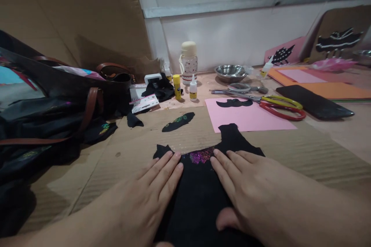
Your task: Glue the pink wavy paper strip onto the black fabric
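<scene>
A large piece of black fabric (199, 193) with a purple glitter patch near its far edge lies on the cardboard sheet (95, 185). Flat on its left side rests my left hand (158, 185), fingers stretched forward. My right hand (243, 181) presses on the right side the same way, its thumb held apart. Neither hand grasps anything. Beyond them lies a small black leaf-shaped piece (178, 122) with green glitter. Further right, pink paper (232, 119) carries a black wavy cutout (234, 102), and scissors (281, 107) with red and yellow handles overlap its edge.
At the left stands a dark bag (58, 81) with brown straps, beside black cloth. Along the back are a yellow glue stick (177, 87), a small glue bottle (193, 89), a cream-lidded flask (189, 63) and a metal bowl (231, 72). A black phone (314, 102) lies right.
</scene>
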Demonstrator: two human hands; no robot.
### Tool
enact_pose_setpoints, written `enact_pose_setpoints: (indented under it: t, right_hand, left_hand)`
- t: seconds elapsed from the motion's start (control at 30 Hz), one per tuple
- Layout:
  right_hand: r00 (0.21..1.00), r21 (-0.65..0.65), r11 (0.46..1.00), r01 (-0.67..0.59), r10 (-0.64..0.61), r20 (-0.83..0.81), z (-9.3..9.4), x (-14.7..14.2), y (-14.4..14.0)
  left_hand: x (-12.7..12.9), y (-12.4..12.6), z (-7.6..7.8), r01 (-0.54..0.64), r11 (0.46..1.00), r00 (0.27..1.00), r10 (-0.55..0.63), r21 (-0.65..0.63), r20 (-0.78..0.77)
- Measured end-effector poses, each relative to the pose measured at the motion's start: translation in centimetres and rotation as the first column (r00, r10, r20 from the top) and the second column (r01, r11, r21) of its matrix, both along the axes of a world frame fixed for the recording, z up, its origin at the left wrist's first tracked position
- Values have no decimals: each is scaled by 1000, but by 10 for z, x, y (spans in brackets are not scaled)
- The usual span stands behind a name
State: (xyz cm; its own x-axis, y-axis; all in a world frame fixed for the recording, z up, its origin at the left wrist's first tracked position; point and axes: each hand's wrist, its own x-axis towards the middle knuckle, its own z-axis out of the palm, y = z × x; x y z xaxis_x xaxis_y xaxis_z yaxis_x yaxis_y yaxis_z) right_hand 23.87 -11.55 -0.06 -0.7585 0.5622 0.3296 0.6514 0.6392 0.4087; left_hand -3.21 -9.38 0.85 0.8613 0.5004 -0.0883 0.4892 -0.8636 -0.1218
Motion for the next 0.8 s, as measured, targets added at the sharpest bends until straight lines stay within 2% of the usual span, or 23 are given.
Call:
enact_pose_setpoints:
  t: [0.1,0.23,0.37,0.53,0.67,0.73,0.8]
  right_hand:
    - [1000,9,1000,20,-20,24,-2,0,-2]
    - [1000,17,1000,3,-3,16,3,-3,-2]
    - [1000,-39,999,-2,2,-1,8,-6,2]
    - [999,-29,999,21,-20,37,3,-6,1]
    - [996,-28,998,48,-46,82,5,-5,0]
    - [995,-98,994,41,-32,89,13,-5,4]
    - [1000,-277,961,24,-22,13,23,-5,14]
  left_hand:
    - [5,-4,-3,-108,994,993,109,-15,38]
    - [12,-6,-4,-133,991,990,134,-16,44]
    - [7,-3,0,-103,994,994,104,-30,33]
    - [-1,1,3,37,999,999,-37,14,-13]
    - [3,1,5,36,999,999,-36,15,12]
    - [5,1,6,21,1000,1000,-21,-14,-3]
    - [5,1,7,9,999,1000,-10,-40,-28]
